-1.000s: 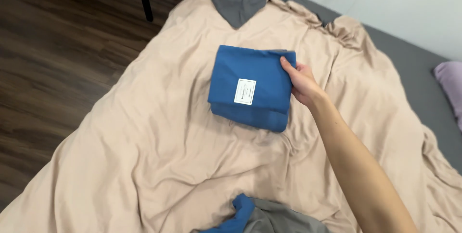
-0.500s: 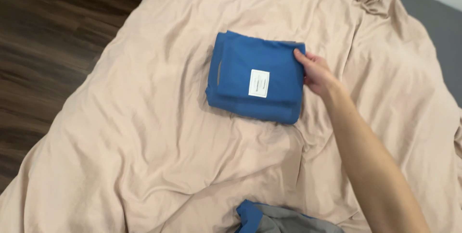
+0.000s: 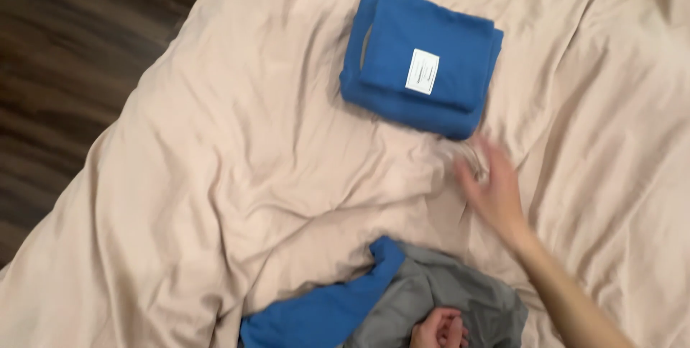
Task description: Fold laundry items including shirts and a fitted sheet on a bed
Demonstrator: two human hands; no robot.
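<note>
A folded blue garment point(image 3: 420, 61) with a white label lies flat on the beige bedsheet point(image 3: 215, 175), toward the far side. My right hand point(image 3: 489, 186) hovers blurred just below and right of it, fingers spread, holding nothing. At the bottom edge my left hand point(image 3: 440, 330) is closed in the fabric of a grey garment point(image 3: 445, 294) with a blue sleeve or part point(image 3: 323, 312) stretching out to the left.
Dark wooden floor point(image 3: 65, 68) runs along the left side of the bed. The sheet is rumpled with folds around the middle.
My right hand has let go of the folded blue garment and pulled back toward me. The view has tilted down, showing more of the grey and blue garment.
</note>
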